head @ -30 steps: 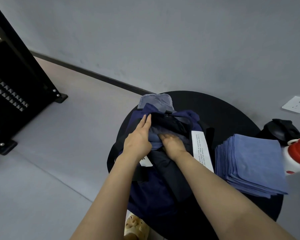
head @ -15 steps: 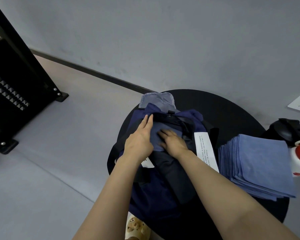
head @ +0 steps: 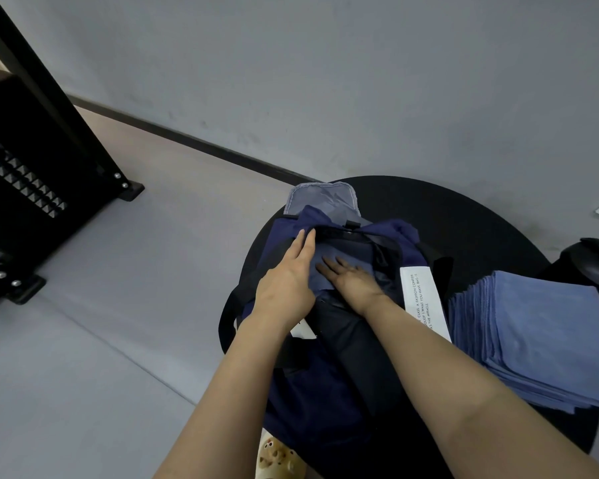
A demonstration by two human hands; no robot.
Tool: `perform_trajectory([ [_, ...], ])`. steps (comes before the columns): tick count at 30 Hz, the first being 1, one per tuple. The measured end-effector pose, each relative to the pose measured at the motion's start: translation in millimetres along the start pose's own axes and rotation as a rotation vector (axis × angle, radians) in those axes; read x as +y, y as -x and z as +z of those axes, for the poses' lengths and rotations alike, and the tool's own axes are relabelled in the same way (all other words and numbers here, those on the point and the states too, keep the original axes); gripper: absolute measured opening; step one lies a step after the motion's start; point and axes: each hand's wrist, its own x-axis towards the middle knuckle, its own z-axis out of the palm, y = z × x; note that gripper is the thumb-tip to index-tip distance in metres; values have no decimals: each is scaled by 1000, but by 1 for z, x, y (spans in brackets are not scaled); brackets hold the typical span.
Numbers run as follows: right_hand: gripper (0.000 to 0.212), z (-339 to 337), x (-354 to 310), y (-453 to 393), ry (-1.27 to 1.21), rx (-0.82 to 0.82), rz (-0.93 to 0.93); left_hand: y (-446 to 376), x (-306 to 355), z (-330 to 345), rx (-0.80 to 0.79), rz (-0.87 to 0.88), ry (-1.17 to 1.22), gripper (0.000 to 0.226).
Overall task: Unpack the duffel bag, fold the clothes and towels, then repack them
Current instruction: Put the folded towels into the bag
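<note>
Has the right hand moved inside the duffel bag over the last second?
Yes. The right hand has gone from fingers curled into the folded blue towel to lying flat on it, fingertips nearer the duffel bag buckle.

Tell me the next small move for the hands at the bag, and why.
Probably lift the right hand out and reach for the top towel of the stack. Both hands lie flat with straight fingers: the right presses a folded blue cloth inside the open bag, the left hand rests at the opening's edge. That cloth looks seated, and many towels wait beside the bag on the table.
</note>
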Motion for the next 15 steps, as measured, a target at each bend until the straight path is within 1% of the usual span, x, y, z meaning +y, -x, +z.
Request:
perform_trajectory([
  [2,71,4,3,1,1,-17,-9,0,1,0,1,1,-8,95],
  [6,65,13,6,6,-100,-131,7,1,4,1,-24,2,-22,94],
  [8,54,11,4,6,-204,-101,22,2,4,2,-25,4,-24,93],
  [10,47,8,1,4,-246,-10,41,1,3,3,-17,1,-24,94],
  [12,49,11,1,2,-212,41,94,0,3,3,-21,-4,-25,95],
  [15,56,19,4,-1,-146,-20,155,-1,5,4,-23,2,-29,95],
])
